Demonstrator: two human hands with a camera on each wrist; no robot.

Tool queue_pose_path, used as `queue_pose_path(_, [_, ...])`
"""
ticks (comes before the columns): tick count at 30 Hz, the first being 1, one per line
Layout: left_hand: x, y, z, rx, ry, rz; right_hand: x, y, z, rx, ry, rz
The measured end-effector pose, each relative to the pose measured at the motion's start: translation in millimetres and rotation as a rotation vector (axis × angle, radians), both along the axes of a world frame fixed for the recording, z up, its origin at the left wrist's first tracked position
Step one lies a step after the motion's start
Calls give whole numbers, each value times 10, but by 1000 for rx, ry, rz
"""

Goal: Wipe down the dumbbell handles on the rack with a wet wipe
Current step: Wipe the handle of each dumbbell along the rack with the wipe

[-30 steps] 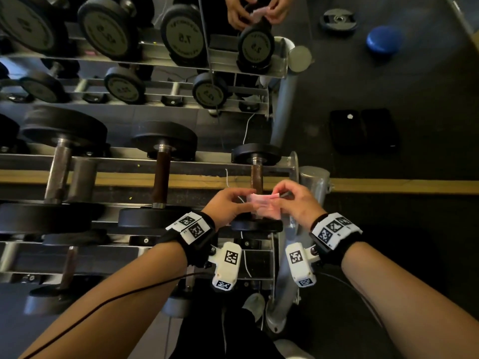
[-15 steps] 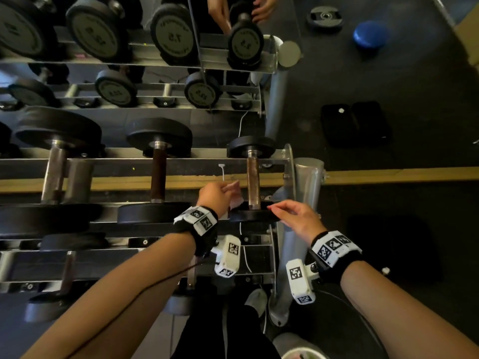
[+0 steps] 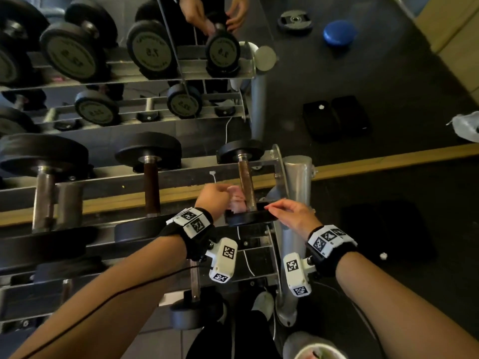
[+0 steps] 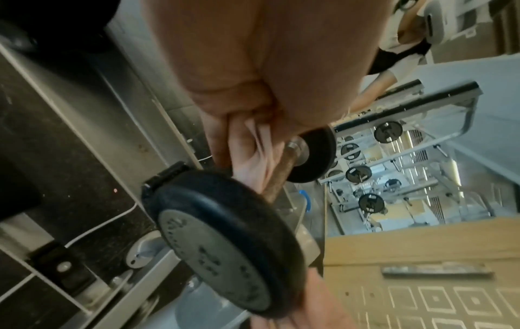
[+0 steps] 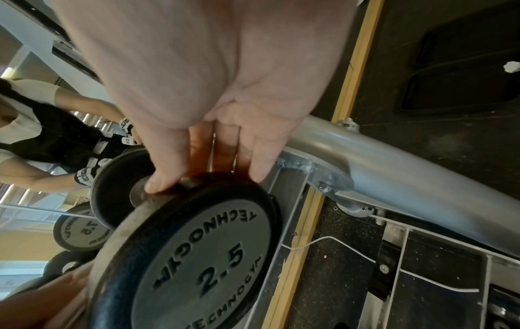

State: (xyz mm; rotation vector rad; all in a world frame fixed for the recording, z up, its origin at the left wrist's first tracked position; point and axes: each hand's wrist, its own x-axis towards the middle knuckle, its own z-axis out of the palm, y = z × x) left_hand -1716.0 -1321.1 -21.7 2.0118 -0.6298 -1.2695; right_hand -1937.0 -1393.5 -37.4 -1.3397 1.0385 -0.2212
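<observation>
1. White cup (image 3: pixel 320 352), bottom edge of the head view, right of centre: only its rim shows; something pale and pinkish lies inside, too little visible to name.
2. Right hand (image 3: pixel 294 216), centre right of the head view: fingers nearly straight and slightly spread, tips resting on the rim of the near weight plate (image 5: pixel 202 249), stamped 2.5, holding nothing. A second ago this hand shared the wipe with the left one above the plate; half a second ago it had already let go.
3. Left hand (image 3: pixel 215 199), centre of the head view: fingers curled round the folded pink wet wipe (image 3: pixel 237 200), pressing it against the left side of the handle just above the near plate. The wrist view shows the wipe (image 4: pixel 261 151) bunched between fingers and bar.
4. Dumbbell handle (image 3: pixel 246 185), brownish and worn, rightmost slot of the rack (image 3: pixel 277 161): touched by the wipe at its near end only; the far stretch is bare.
5. Reading of the change: unfolding is over, the wipe has passed to one hand and wiping of this first handle looks just begun, the right hand steadying the dumbbell.
6. Dark-handled dumbbell (image 3: pixel 151 187), centre left, and larger steel-handled dumbbell (image 3: pixel 42 198), far left: both seated in the rack, untouched.
7. Mirror (image 3: pixel 166 42), upper left: repeats the rack and both hands.
8. Floor, upper right: blue disc (image 3: pixel 339 32) and a loose weight plate (image 3: pixel 295 22).
</observation>
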Motion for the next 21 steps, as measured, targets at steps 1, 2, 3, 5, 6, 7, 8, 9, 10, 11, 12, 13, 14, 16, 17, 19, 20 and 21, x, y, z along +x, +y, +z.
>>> queue_pose_path(1, [35,-68,-15,-30,2,99,-5,-1,-13,-8,-2,3])
queue_pose_path(2, [52,-144,-19,-48,10,179,-6,0,-21,-13,3,8])
queue_pose_path(3, [51,-225,-4,-55,26,236,-8,-3,-29,-19,11,13])
queue_pose_path(5, [9,-387,-16,-42,78,297,-10,-18,-49,-16,12,15])
queue_pose_path(6, [-19,-445,-45,-48,126,321,-12,-25,-59,-6,6,14])
queue_pose_path(7, [-44,-486,-81,-66,183,347,-12,-31,-68,8,1,14])
queue_pose_path(8, [-62,-507,-113,-92,241,370,-13,-37,-76,22,-4,13])
queue_pose_path(9, [-69,-510,-156,-118,283,389,-16,-43,-84,32,-4,14])
queue_pose_path(10, [-71,-495,-204,-143,310,400,-18,-51,-91,35,-1,15])
queue_pose_path(11, [-76,-466,-244,-166,319,395,-19,-58,-95,32,4,18])
queue_pose_path(12, [-82,-429,-263,-185,324,383,-20,-67,-98,28,8,22])
queue_pose_path(13, [-87,-388,-275,-192,325,362,-27,-74,-102,29,10,23])
queue_pose_path(14, [-93,-346,-292,-186,316,331,-36,-75,-102,35,6,22])
queue_pose_path(16, [-81,-257,-300,-179,295,249,-49,-67,-97,46,-10,19])
queue_pose_path(17, [-65,-234,-285,-181,298,231,-48,-59,-92,46,-17,17])
queue_pose_path(19, [-32,-276,-278,-188,325,266,-37,-49,-83,44,-23,7])
queue_pose_path(20, [-28,-331,-281,-192,331,303,-30,-49,-86,48,-27,1])
queue_pose_path(21, [-34,-384,-292,-197,324,335,-26,-47,-93,53,-30,-5])
